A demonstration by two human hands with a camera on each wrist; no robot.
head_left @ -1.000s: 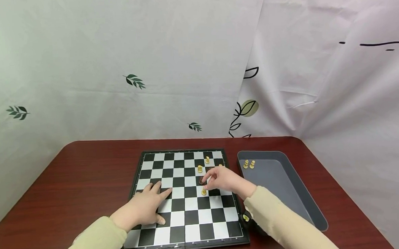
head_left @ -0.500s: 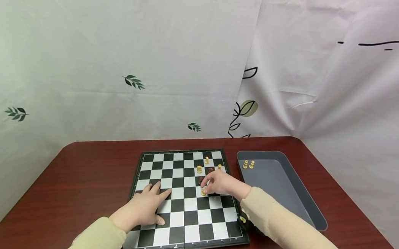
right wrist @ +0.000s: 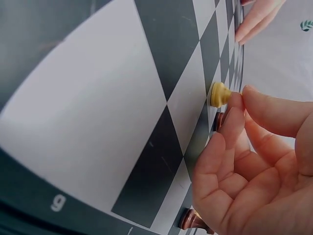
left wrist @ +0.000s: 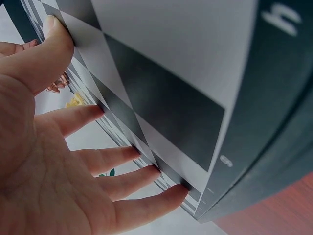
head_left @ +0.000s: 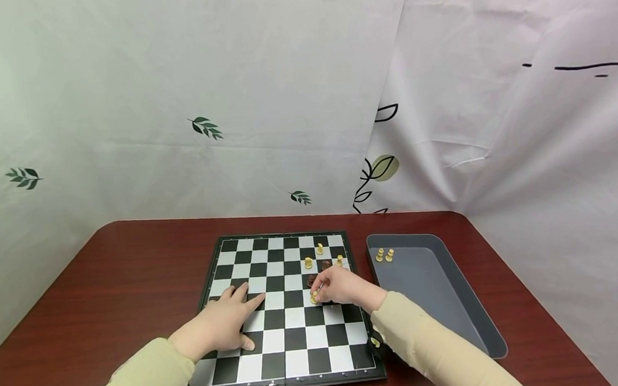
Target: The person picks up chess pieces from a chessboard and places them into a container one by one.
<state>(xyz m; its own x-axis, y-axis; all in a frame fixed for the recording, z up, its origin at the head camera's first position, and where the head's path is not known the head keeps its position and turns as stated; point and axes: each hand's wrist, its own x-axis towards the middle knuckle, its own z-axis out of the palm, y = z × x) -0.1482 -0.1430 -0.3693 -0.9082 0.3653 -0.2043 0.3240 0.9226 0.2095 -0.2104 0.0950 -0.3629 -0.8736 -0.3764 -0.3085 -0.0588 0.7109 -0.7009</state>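
My right hand [head_left: 341, 285] pinches the top of a cream-yellow chess piece [right wrist: 220, 94] between thumb and forefinger; its base stands on the chessboard [head_left: 275, 337]. The top is hidden by the fingers, so its kind is unclear. Just beyond it in the head view is a dark brown chess piece [head_left: 311, 280], with a second brown piece [head_left: 326, 265] behind. My left hand [head_left: 226, 322] rests on the board's left half, fingers spread and fingertips touching the squares. Three more cream-yellow pieces stand toward the far right: one [head_left: 308, 262], another [head_left: 320, 249] and a third [head_left: 340, 261].
A shallow grey tray [head_left: 432, 292] lies right of the board, with two small yellow pieces [head_left: 389, 255] in its far left corner. The dark red table [head_left: 107, 288] has rounded far corners and meets a white patterned cloth [head_left: 282, 100] behind.
My right fingertips have come down onto the cream-yellow piece and pinch it, and the brown piece beyond is less covered by them. The left hand stays in place.
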